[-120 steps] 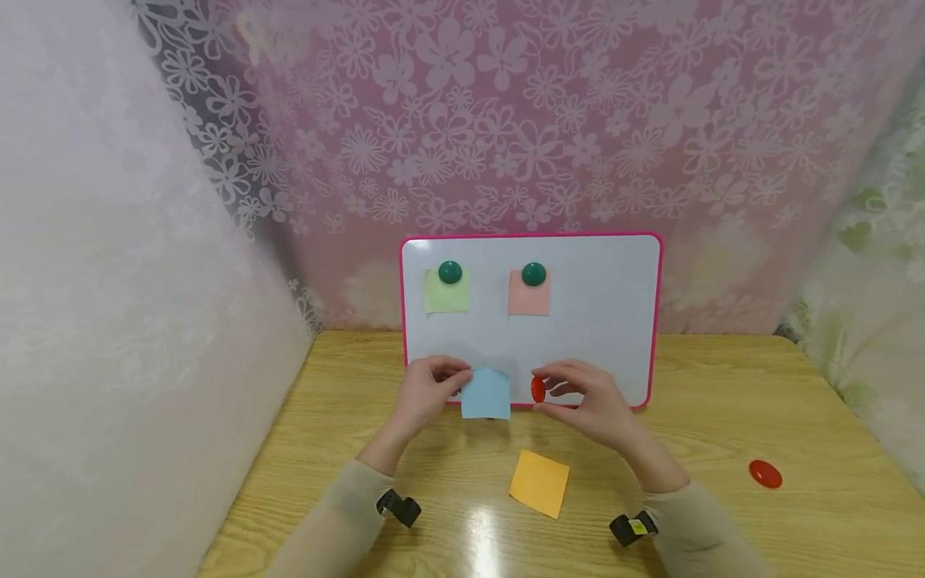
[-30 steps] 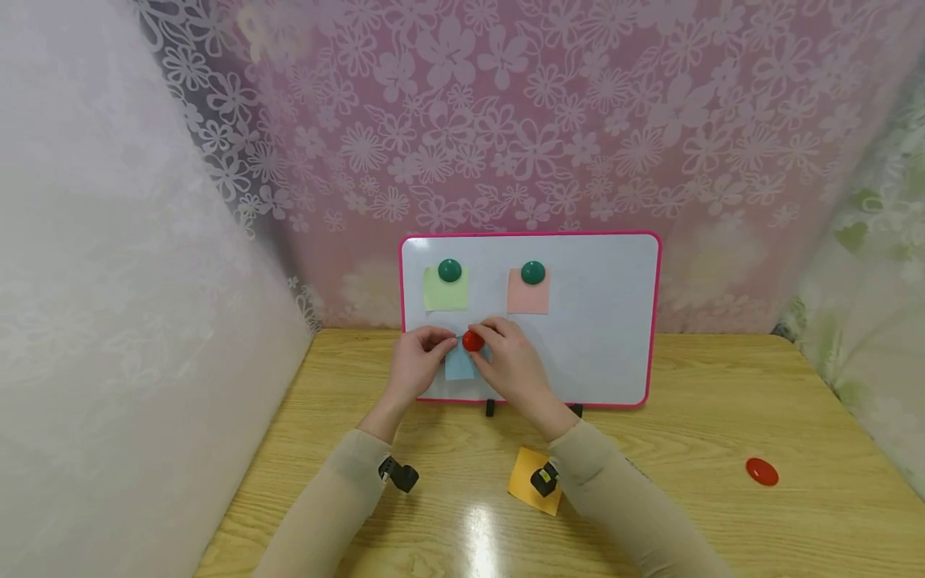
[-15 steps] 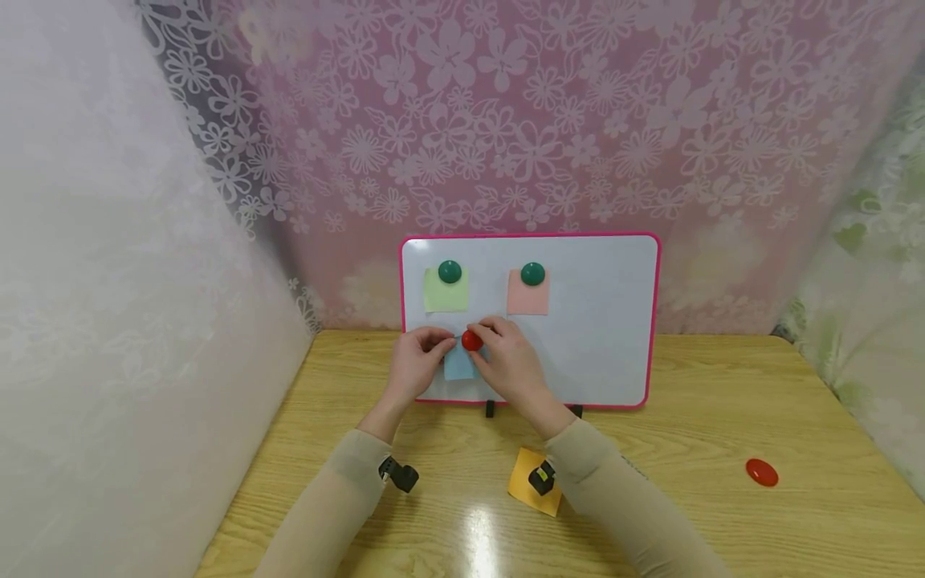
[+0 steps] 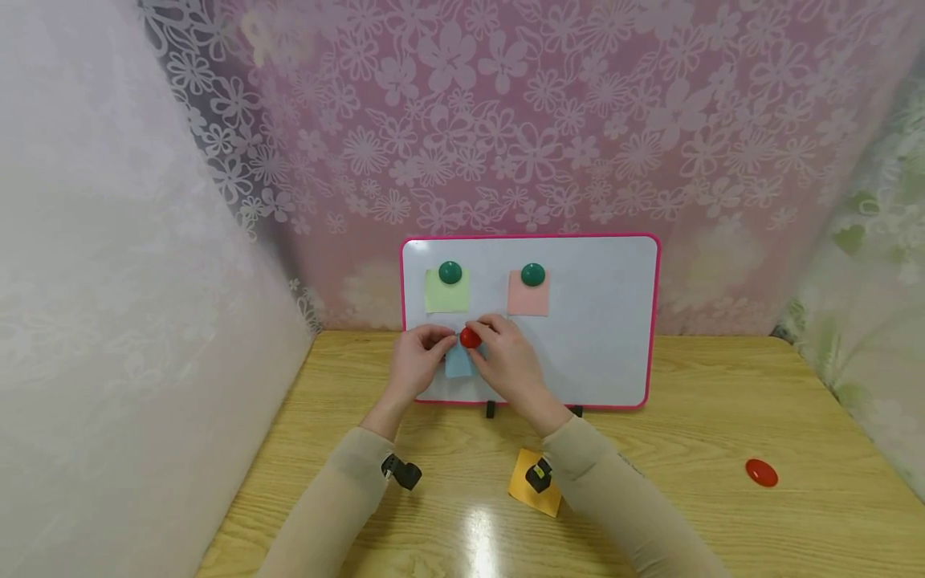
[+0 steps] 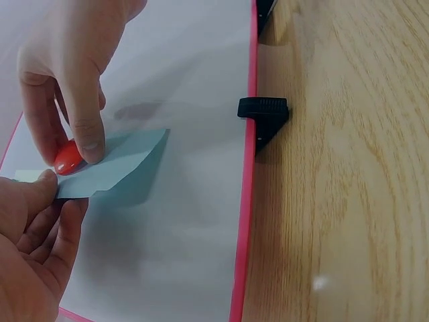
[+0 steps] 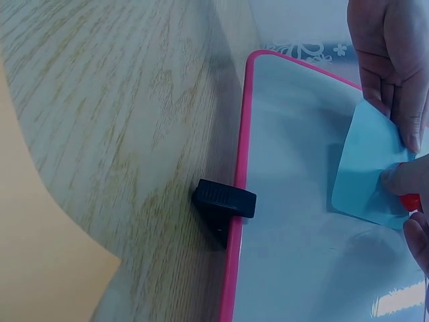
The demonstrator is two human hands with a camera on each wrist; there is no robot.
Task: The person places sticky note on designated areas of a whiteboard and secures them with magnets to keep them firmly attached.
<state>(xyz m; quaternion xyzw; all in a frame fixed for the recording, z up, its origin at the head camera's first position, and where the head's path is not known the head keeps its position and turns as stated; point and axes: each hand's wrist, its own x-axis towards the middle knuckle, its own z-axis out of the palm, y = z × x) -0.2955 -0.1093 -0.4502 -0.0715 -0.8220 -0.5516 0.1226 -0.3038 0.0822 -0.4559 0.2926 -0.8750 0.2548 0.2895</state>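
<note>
In front of the whiteboard (image 4: 592, 337), my left hand (image 4: 417, 361) pinches the upper left corner of a blue sticky note (image 4: 458, 364) between thumb and fingers. A round red magnet (image 4: 470, 337) sits between the thumb and fingers of my right hand (image 4: 511, 361), against the note's upper part. In the left wrist view the lower end of the blue note (image 5: 127, 157) stands away from the board. Higher on the board, a green note (image 4: 446, 297) and a pink note (image 4: 528, 299) each hang under a green magnet (image 4: 533, 274).
An orange sticky note (image 4: 531, 502) lies on the wooden table (image 4: 686, 449), partly covered by the right wrist camera (image 4: 538, 475). Another red magnet (image 4: 762, 473) lies at the right. Black feet (image 5: 265, 111) hold the board's pink lower edge. Patterned curtains surround the table.
Over these seconds both hands have moved up and left to the board's lower left with the blue note and red magnet. In the last second they have hardly moved.
</note>
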